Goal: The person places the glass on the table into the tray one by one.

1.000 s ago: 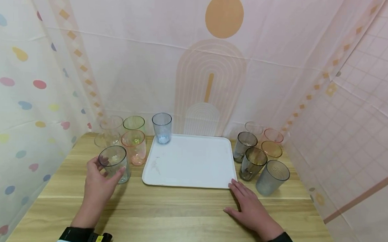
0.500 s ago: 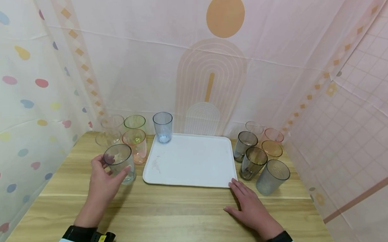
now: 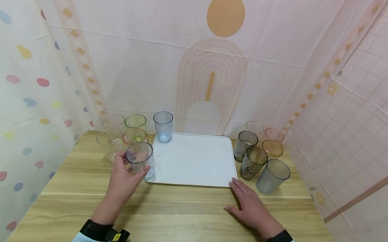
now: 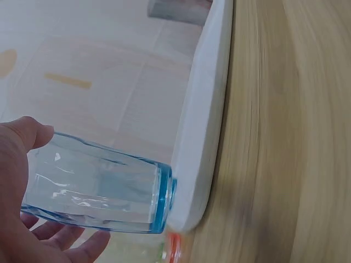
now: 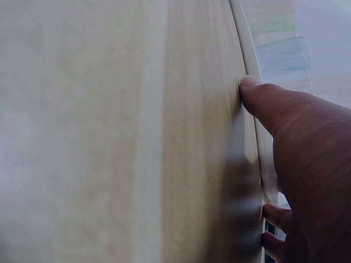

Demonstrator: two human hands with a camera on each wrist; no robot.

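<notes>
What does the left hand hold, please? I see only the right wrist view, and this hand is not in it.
Observer: The left hand holds a bluish transparent glass.
Operator: Thank you. Are there also glasses on the right side, outside of my picture?
Observer: Yes, in the head view six glasses stand to the right of the white tray.
Operator: And which of these six is nearest to the head camera?
Observer: The grey-blue glass, at the front of that group.
</notes>
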